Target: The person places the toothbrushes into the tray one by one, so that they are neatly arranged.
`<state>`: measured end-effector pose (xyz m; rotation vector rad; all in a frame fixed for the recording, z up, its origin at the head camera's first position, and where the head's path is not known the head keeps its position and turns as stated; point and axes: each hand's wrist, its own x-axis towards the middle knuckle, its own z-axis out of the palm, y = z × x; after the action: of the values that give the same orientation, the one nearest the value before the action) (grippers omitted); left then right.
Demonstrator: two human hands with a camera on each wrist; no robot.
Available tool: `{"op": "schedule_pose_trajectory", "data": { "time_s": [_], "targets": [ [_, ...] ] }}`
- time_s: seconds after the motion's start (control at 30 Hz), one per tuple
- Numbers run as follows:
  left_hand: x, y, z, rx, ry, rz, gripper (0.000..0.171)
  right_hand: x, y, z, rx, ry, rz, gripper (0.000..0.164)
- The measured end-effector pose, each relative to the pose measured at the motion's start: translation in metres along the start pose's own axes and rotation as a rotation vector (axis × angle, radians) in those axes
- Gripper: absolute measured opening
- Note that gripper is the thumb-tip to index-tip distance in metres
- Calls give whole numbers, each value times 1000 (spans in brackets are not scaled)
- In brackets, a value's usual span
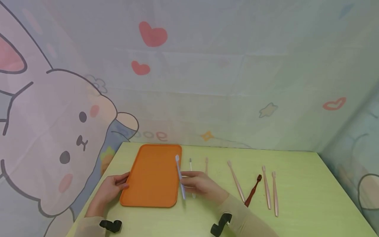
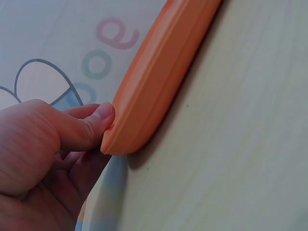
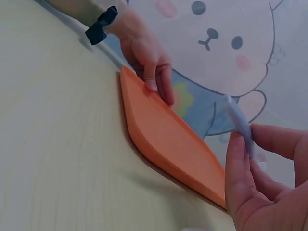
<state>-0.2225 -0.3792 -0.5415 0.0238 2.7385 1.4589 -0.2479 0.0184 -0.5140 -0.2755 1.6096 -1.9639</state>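
An orange tray [image 1: 151, 177] lies at the left of the table. My left hand [image 1: 111, 189] pinches its left rim, the thumb on top, as the left wrist view also shows on the tray [image 2: 154, 82]. Between thumb and fingers, my right hand [image 1: 204, 186] holds a pale lavender toothbrush [image 1: 179, 174] over the tray's right edge, bristle end pointing away. In the right wrist view this toothbrush [image 3: 239, 120] stands raised above the table. A white toothbrush [image 1: 190, 164] lies just beyond the right hand, partly hidden by it, with a pink toothbrush [image 1: 206, 164] beside it.
Farther right on the pale green table [image 1: 314, 197] lie a pink toothbrush [image 1: 235, 179], a dark red toothbrush [image 1: 253, 190] whose lower end is near it, and two more pink ones, nearly parallel. A printed cloth [image 1: 207, 82] hangs behind the table's far edge.
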Motion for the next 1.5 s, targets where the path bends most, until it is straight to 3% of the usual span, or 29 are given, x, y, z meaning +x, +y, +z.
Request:
{"op": "schedule_pose_trajectory", "data": {
  "time_s": [0.17,0.5,0.83,1.2,1.5],
  "targets": [
    [1,-1,1,-19,0,4,51,23,9,27,77,62,-23,47],
    [2,-2,-1,-10,-8,8,51,50,22,68,111,209,-28,44],
    [0,3,-5,76,12,-9,50,75,33,95,87,298,-24,40],
    [5,4,-3,105,16,-5,48,97,34,122,72,308,-17,36],
    [2,0,-5,88,4,-13,49,108,35,152,24,416,-12,30]
  ]
}}
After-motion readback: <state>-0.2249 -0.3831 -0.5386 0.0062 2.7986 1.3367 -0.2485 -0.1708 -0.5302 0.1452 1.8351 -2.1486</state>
